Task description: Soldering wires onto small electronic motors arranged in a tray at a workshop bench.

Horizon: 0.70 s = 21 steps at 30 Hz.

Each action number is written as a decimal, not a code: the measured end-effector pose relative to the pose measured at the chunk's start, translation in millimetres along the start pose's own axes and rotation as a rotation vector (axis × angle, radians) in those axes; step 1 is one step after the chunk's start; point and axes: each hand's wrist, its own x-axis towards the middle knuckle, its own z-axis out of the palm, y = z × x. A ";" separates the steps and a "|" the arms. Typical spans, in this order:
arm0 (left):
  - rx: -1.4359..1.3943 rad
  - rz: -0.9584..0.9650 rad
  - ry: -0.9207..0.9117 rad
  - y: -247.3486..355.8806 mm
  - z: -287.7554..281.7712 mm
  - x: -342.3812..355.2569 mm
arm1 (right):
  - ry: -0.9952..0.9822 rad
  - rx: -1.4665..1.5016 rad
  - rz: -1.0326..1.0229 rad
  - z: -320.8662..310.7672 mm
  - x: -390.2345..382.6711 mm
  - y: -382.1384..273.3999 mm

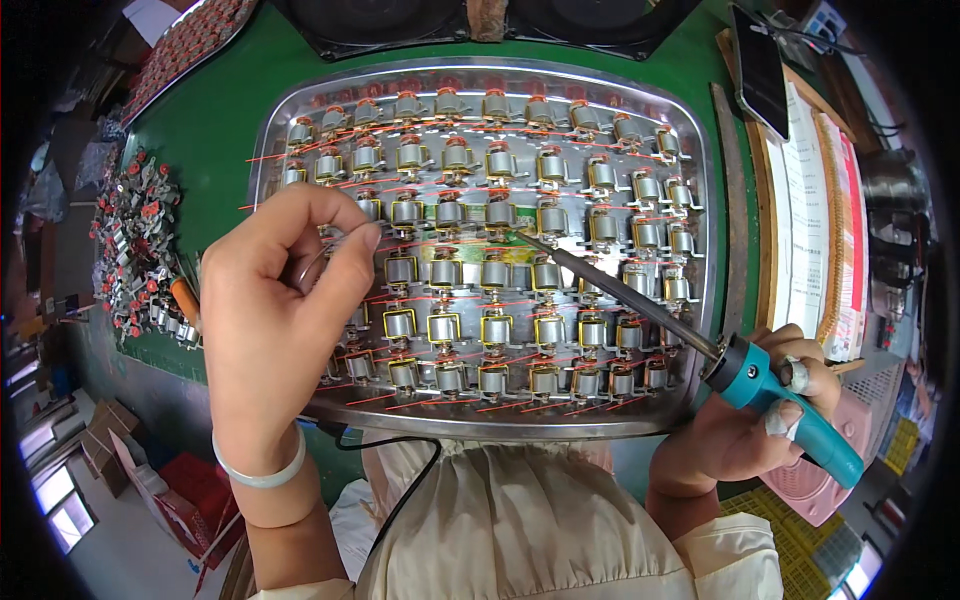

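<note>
My right hand [760, 430] is wrapped round the teal handle of a soldering iron [640, 300]. Its long metal shaft reaches left over a shiny metal tray [480, 432], and the tip is beside one of the small parts in the middle rows. Rows of small silver electromechanical parts [446, 272] with yellowish frames and thin red wires fill the tray. Above the tray's left side, my left hand [285, 270] is closed, thumb and forefinger pinched together. Whatever lies between those fingertips is too fine to make out. A pale bangle circles the left wrist.
Loose parts lie heaped [140, 250] on the green table [215, 130] at left. Another full tray [190, 50] is at the far left. A phone-like device [760, 75] and papers [805, 200] lie at right. A black cable [425, 450] hangs at the front.
</note>
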 end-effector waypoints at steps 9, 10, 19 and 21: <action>0.039 0.047 -0.033 -2.8 -2.4 0.6 | 0.013 -0.013 -0.027 9.6 -1.0 2.0; 0.040 0.045 -0.031 -3.5 -2.4 0.3 | 0.001 -0.014 -0.019 9.2 -1.2 2.3; 0.057 0.018 -0.086 -1.4 -4.2 -1.5 | 0.043 -0.065 0.039 13.8 0.1 -0.8; 0.050 0.030 -0.100 -0.3 -3.2 0.0 | 0.046 -0.073 0.038 12.0 0.6 -1.5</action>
